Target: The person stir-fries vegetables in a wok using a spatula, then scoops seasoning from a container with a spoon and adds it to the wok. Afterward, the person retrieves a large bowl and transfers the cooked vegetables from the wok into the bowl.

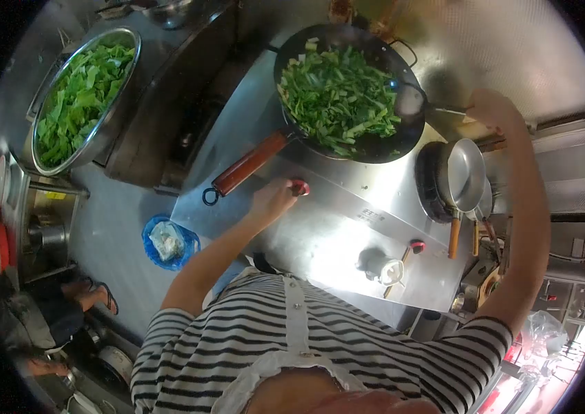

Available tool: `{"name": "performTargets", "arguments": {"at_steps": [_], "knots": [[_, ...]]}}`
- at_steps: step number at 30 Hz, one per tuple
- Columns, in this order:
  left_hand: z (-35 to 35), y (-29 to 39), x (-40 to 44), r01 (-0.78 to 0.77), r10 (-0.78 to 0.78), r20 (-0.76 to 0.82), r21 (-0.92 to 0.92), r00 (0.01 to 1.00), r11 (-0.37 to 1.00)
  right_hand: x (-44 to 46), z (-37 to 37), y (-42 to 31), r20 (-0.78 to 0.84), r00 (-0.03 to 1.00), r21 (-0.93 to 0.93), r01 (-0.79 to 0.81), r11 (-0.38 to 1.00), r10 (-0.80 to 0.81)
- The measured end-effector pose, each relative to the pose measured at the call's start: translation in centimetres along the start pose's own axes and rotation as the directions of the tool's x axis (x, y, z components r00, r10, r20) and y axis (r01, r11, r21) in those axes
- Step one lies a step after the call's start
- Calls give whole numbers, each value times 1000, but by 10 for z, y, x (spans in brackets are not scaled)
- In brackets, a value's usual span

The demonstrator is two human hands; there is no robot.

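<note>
Chopped green vegetables (337,96) fill much of a large dark wok (410,141) at the top centre. My right hand (496,110) is closed round the handle of a metal ladle (410,100), whose bowl lies inside the wok at its right side. Below the wok, my left hand (275,202) has its fingers closed on a red knob (299,188) on the steel stove front. The wok's wooden handle (251,164) points down and left, just above my left hand, and is not held.
A metal bowl of leafy greens (82,103) stands at the upper left. Stacked pans (465,172) sit right of the wok. A blue-lined bin (171,241) is on the floor. Another person's sandalled foot (102,298) shows at the lower left.
</note>
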State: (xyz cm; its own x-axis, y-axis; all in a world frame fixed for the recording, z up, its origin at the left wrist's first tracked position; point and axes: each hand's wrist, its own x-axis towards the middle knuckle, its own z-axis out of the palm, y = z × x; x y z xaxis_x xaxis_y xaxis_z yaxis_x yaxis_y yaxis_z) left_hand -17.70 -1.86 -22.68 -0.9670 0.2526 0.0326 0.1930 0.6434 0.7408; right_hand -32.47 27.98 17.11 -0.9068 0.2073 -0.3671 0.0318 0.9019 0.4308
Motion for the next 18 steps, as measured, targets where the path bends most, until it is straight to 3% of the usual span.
{"name": "performTargets", "arguments": {"at_steps": [1,2,3,5,6,8,9,10,12,13,17,18], "knots": [[9,-29,-11,12,-27,-98,-150,995,989,6,-4,-1,28,999,-134,-29,991,33],[-26,-20,-25,101,-114,-105,-118,988,988,13,-8,-3,54,996,-267,-52,962,69],[-63,-9,-40,190,-200,-115,-88,973,978,27,-4,0,54,996,-269,-55,962,72],[-90,-50,-76,321,-332,-138,-98,933,942,60,21,3,162,987,-277,58,959,-13],[-120,-44,-86,513,-521,-64,-113,851,851,67,33,-10,158,987,-276,58,960,-14],[-134,-71,-127,427,-486,-329,-238,809,872,77,56,-43,17,998,146,55,988,-58],[-133,-102,-145,472,-526,-339,-232,780,850,85,70,-54,-62,996,350,75,934,-57],[-131,-130,-161,519,-564,-347,-223,749,825,103,94,-62,-249,962,259,174,950,-109],[-137,-144,-177,571,-633,-318,-273,706,774,56,93,-99,-523,841,17,175,984,-140],[-139,-150,-184,619,-697,-283,-322,659,717,33,91,-108,-519,828,-92,193,977,-213],[-104,-221,-222,646,-690,-335,-249,642,722,-48,110,-111,-649,737,-288,-11,958,-187],[-89,-251,-237,633,-719,-263,-345,644,693,-56,109,-98,-651,732,-319,-21,948,-203]]}}
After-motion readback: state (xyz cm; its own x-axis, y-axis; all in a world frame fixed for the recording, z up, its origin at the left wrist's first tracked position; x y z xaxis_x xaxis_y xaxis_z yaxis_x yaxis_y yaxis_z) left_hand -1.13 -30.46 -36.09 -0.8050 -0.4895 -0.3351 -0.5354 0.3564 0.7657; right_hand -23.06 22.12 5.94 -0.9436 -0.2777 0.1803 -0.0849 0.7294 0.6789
